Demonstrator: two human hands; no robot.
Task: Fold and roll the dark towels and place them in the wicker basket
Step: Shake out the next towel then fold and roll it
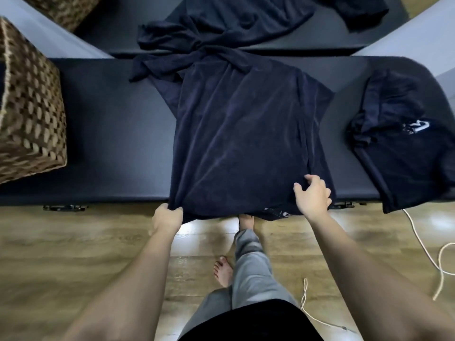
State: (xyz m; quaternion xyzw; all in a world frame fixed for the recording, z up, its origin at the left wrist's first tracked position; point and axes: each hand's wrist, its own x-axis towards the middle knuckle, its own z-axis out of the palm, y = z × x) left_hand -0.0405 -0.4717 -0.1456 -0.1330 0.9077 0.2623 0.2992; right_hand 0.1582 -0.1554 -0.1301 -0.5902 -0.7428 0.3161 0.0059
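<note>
The person's grey trouser legs (253, 274) and bare feet stand nearest the camera on the wooden floor (73, 244), at the near edge of a long black padded table (110, 134). Spread down the middle of that table lies a large dark navy towel (241, 134), its near hem hanging over the edge. The wicker basket (29, 112) sits at the table's left end, well apart from the towel. A second dark towel (403, 134), loosely folded and bearing a white mark, lies at the right end. More dark cloth (246, 18) is bunched on a farther table behind. The left hand (167, 217) grips the towel's near left corner with curled fingers. The right hand (312, 195) rests on the near right edge, its fingers loosely bent and spread over the fabric. A pale cord (428, 254) trails on the floor to the right.
</note>
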